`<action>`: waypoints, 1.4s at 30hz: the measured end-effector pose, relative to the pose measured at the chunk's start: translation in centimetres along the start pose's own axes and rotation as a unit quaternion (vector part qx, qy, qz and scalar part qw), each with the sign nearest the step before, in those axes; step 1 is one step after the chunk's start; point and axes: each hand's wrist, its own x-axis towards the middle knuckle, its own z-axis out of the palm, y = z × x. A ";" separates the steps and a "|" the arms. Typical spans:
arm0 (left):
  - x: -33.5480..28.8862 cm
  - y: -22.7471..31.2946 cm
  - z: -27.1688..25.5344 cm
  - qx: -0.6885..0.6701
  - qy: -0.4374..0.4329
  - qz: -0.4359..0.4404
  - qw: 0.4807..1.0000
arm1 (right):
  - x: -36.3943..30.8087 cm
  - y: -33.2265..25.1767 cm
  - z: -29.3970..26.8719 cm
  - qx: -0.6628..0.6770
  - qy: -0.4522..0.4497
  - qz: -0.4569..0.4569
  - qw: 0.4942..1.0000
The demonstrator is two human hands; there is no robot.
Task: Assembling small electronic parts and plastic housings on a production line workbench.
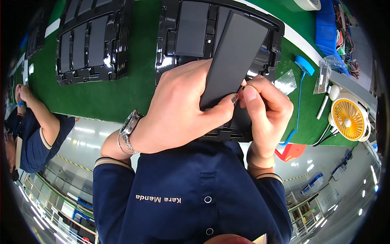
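My left hand [183, 105], a metal watch [129, 125] on its wrist, is closed around a flat dark grey rectangular block [237, 53]. The block is tilted above a black plastic tray [164, 61]. Close to the block's lower right edge, my right hand [268, 105] has thumb and forefinger pinched together. What lies between those fingertips is too small to make out. A small dark mark shows at the left thumb's tip, by the block's edge. More grey blocks [191, 30] lie in the tray's slots, partly covered by my hands.
Stacked black trays [87, 46] with grey blocks stand left on the green mat [93, 99]. At right are a blue coiled cord [300, 103], a clear bag [286, 82], a yellow-and-white fan [348, 119] and a blue bin [327, 30] by wires. Another person [40, 134] sits far left.
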 end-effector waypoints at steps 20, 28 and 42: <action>0.1 -0.7 0.4 0.005 0.018 0.030 0.999 | 0.1 0.0 0.1 -0.002 0.003 0.003 1.000; 0.0 -0.8 0.3 0.019 0.018 0.035 0.999 | 0.1 -0.1 0.1 -0.006 0.003 0.010 1.000; -0.1 -0.4 0.3 -0.094 -0.112 -0.072 0.987 | 2.0 -1.0 -1.9 0.047 0.031 0.002 0.998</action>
